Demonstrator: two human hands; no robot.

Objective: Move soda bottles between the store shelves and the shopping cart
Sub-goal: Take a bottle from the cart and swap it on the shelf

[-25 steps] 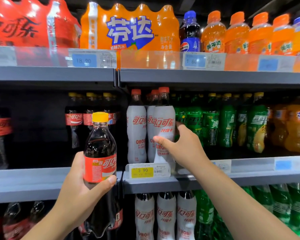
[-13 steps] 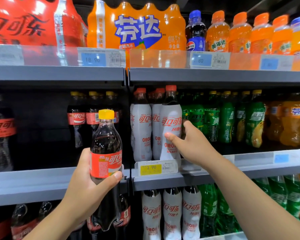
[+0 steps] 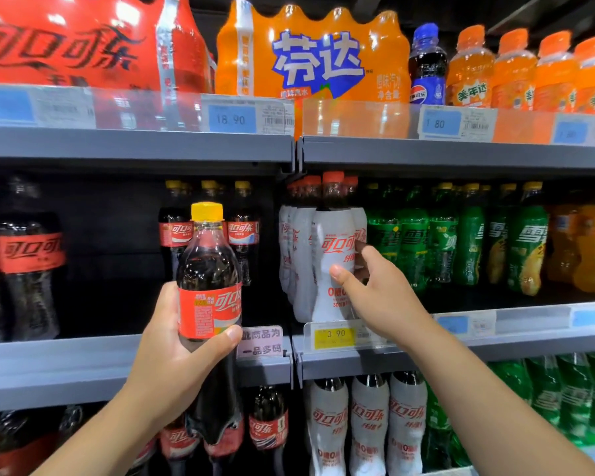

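A dark cola bottle [image 3: 209, 269] with a yellow cap and red label is held upright in the left hand [image 3: 179, 359], thumb and fingers wrapped round its lower half, in front of the middle shelf [image 3: 49, 365]; a white-sleeved bottle [image 3: 334, 242], standing at the front of its row on that shelf, is gripped by the right hand [image 3: 375, 297], thumb across its front, fingers curled round its right side; a yellow price tag [image 3: 335, 336] is fixed just below; green bottles [image 3: 413, 242] are ranged beside it.

Dark cola bottle [image 3: 208, 269], yellow cap, red label, held upright; at its 2 o'clock, a red-capped white-sleeved bottle [image 3: 334, 242] upright on the shelf [image 3: 495, 355].
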